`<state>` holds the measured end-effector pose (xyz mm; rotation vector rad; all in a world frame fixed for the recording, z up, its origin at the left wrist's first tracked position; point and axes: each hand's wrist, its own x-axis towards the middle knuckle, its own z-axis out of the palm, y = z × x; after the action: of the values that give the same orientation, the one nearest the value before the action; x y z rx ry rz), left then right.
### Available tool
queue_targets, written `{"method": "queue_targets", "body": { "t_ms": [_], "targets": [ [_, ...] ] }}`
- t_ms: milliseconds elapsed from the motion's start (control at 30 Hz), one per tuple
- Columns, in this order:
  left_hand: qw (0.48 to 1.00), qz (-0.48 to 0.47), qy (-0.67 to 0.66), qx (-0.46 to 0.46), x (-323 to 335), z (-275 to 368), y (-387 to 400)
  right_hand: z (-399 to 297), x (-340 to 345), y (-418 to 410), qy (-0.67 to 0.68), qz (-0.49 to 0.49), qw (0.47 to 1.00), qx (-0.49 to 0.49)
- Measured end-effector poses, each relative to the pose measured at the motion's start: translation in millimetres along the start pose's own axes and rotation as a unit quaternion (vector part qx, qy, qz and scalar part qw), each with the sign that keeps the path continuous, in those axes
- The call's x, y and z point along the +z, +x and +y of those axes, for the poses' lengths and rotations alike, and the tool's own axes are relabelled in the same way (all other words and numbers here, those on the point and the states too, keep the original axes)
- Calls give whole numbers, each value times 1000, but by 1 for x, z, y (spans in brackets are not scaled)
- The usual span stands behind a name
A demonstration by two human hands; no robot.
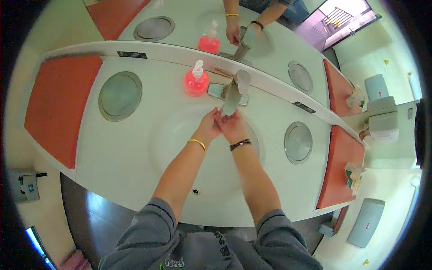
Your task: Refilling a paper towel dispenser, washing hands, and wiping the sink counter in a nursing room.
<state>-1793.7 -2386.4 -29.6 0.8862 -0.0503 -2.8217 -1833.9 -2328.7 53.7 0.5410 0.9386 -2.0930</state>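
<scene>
Under the spout of a metal faucet (232, 96), my left hand (212, 125) and my right hand (233, 125) are cupped side by side, touching each other. The fingertips lie partly behind the spout, and I cannot make out anything held in either hand. Both hands are over the white sink basin (168, 145). A gold bangle (197, 143) circles my left wrist and a dark bracelet (240, 144) my right. Just left of the faucet stands a clear pump bottle of pink liquid soap (196, 82).
Round metal lids (120, 96) (298, 143) are set in the white counter (111, 148) on both sides. Red panels (62, 108) flank it, with a packet of tissues (353, 177) on the right one. Behind the faucet, a mirror (189, 20) reflects the hands.
</scene>
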Motion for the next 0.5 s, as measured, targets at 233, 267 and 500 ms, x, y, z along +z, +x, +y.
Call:
{"method": "queue_targets", "body": {
  "t_ms": [233, 267, 500],
  "targets": [
    [995, -83, -27, -55, -58, -4, 9, 33, -19, 28, -721, -71, 673, -147],
    [994, -82, -29, -63, -45, -15, 9, 28, -26, 32, -722, -63, 674, -144],
    [988, 114, 103, -34, 8, -27, -9, 10, -76, 49, -858, -131, 391, -306]
  ]
}}
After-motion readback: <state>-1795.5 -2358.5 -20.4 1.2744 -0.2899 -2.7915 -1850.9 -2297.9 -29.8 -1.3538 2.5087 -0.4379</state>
